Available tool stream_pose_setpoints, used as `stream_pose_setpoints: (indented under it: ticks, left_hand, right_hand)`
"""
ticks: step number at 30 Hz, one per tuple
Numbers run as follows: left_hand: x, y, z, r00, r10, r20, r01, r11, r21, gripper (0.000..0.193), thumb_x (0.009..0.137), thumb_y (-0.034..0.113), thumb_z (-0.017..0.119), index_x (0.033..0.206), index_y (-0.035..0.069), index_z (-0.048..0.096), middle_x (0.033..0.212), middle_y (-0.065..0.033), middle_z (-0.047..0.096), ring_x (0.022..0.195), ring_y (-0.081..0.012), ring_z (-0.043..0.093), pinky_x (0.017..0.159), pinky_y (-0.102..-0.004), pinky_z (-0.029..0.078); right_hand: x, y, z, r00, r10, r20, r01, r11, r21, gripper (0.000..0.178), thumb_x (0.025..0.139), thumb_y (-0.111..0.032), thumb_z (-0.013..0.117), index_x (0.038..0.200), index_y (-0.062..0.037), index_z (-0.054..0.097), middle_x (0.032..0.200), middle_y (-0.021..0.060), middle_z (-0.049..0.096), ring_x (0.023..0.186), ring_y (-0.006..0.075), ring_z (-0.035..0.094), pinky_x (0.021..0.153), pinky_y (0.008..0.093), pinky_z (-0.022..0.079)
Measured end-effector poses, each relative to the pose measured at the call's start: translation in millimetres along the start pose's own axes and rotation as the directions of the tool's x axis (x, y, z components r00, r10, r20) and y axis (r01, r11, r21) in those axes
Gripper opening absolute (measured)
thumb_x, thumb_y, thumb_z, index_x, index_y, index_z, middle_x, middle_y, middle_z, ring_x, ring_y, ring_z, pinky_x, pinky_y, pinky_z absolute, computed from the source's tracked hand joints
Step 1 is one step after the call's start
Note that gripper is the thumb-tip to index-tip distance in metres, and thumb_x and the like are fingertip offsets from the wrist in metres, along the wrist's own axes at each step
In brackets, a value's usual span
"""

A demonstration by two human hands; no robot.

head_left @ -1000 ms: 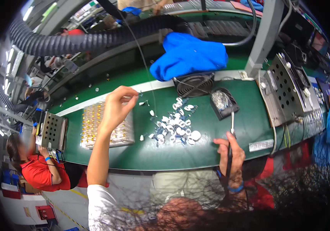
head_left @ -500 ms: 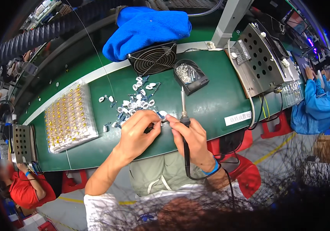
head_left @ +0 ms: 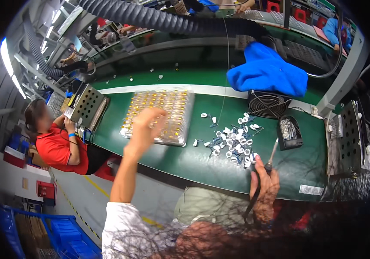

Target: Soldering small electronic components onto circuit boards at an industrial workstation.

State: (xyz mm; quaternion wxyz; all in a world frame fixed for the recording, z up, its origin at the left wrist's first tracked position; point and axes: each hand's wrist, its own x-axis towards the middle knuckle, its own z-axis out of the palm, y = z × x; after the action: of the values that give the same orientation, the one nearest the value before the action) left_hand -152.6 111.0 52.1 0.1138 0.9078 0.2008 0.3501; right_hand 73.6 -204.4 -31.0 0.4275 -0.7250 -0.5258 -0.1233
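Observation:
In my right hand (head_left: 266, 183), closed at the pile's near edge, is a soldering iron (head_left: 274, 152) with its metal tip pointing away from me. A small white oval part (head_left: 253, 157) shows at that hand's thumb and forefinger; whether they pinch it is unclear. Over the near part of a clear plastic tray (head_left: 185, 123) hovers my left hand (head_left: 147, 124), its fingers bent and smeared by motion. Rows of small gold-coloured parts (head_left: 161, 96) fill the tray. Between the two hands lies a loose pile of white oval parts with dark wires (head_left: 232, 137).
A black fan (head_left: 268, 103) with a blue cloth (head_left: 271, 71) over it stands behind the pile. Right of it sit a black soldering-iron holder (head_left: 295, 142) and a perforated metal box (head_left: 347, 138). A person in red (head_left: 59, 142) works at the far left.
My left hand has left the pile and moved left over the tray. My right hand still holds the soldering iron near the pile. The whole view has swung to the left.

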Motion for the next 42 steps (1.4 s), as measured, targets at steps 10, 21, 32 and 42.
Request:
stream_pose_setpoints:
  ticks: [10, 21, 32, 42]
  left_hand:
    - [-2.0, -125.0, -53.2, 0.987, -0.155, 0.045, 0.132, 0.934, 0.333, 0.019, 0.089, 0.004, 0.074, 0.108, 0.002, 0.075, 0.101, -0.0159, 0.076, 0.099, -0.0362, 0.071, 0.086, -0.0416, 0.057]
    - [23.5, -38.6, -5.7, 0.972, -0.235, -0.023, 0.209, 0.901, -0.379, 0.015, 0.091, -0.009, 0.07, 0.105, -0.006, 0.074, 0.105, -0.0119, 0.076, 0.097, -0.0168, 0.073, 0.09, -0.0297, 0.06]
    - [47.5, 109.3, 113.1, 0.824, 0.152, 0.546, 0.439, 0.439, -0.784, 0.019, 0.093, -0.008, 0.071, 0.111, -0.006, 0.074, 0.121, -0.0147, 0.069, 0.11, -0.0189, 0.068, 0.094, -0.03, 0.058]
    - [31.9, 123.3, 145.0, 0.869, 0.219, 0.444, 0.189, 0.683, -0.706, 0.011, 0.095, -0.005, 0.068, 0.104, -0.003, 0.073, 0.108, -0.0147, 0.075, 0.1, -0.0238, 0.073, 0.09, -0.0336, 0.058]
  right_hand:
    - [-9.2, 1.8, 7.4, 0.988, 0.153, 0.008, -0.152, 0.973, 0.173, 0.053, 0.089, 0.008, 0.068, 0.138, -0.0109, 0.067, 0.122, 0.0136, 0.066, 0.11, 0.0324, 0.065, 0.098, 0.0393, 0.053]
    - [-3.7, 0.6, -4.6, 0.998, 0.038, -0.058, -0.032, 0.995, 0.093, 0.041, 0.086, 0.003, 0.077, 0.125, 0.0003, 0.063, 0.126, 0.0181, 0.074, 0.087, 0.0331, 0.066, 0.078, 0.04, 0.053]
    - [-23.3, 9.7, -35.4, 0.988, 0.035, -0.152, 0.01, 0.959, 0.284, 0.057, 0.105, -0.04, 0.063, 0.136, 0.0061, 0.055, 0.089, 0.0182, 0.076, 0.066, 0.0236, 0.069, 0.061, 0.0341, 0.057]
    - [-33.9, 12.7, -39.6, 0.979, 0.088, -0.186, -0.055, 0.983, 0.177, 0.033, 0.088, -0.017, 0.08, 0.11, 0.0042, 0.069, 0.083, 0.0155, 0.072, 0.074, 0.0299, 0.074, 0.066, 0.0365, 0.058]
